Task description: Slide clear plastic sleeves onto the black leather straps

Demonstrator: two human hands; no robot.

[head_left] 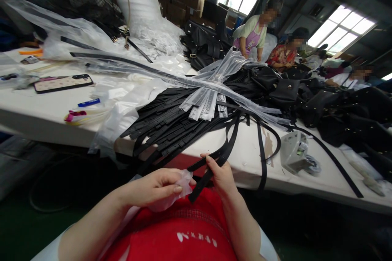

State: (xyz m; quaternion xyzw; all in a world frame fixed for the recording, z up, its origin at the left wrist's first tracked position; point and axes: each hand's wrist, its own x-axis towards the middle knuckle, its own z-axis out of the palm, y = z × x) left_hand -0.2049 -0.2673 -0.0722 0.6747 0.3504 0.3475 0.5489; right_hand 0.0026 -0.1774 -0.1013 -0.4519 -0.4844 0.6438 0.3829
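Observation:
My left hand [162, 187] is closed on a crumpled translucent plastic sleeve [185, 183], held in front of my red apron. A black strap [225, 151] is pinched by the thumb and fingers of my right hand [223, 176]. Two flat lengths of this strap come down from the table edge. One end hangs below my right fingers, and the other length reaches the plastic at my left fingertips; whether it enters the sleeve I cannot make out. Just beyond my hands, many black straps [171, 130] lie fanned out over the table edge.
Long plastic-wrapped straps [202, 102] cross the pile on the white table [107, 132]. A phone [63, 83] and a blue marker-like item [88, 102] lie left. To the right stand a tape dispenser [294, 151] and black bags [284, 91]. Co-workers [252, 34] are at the far side.

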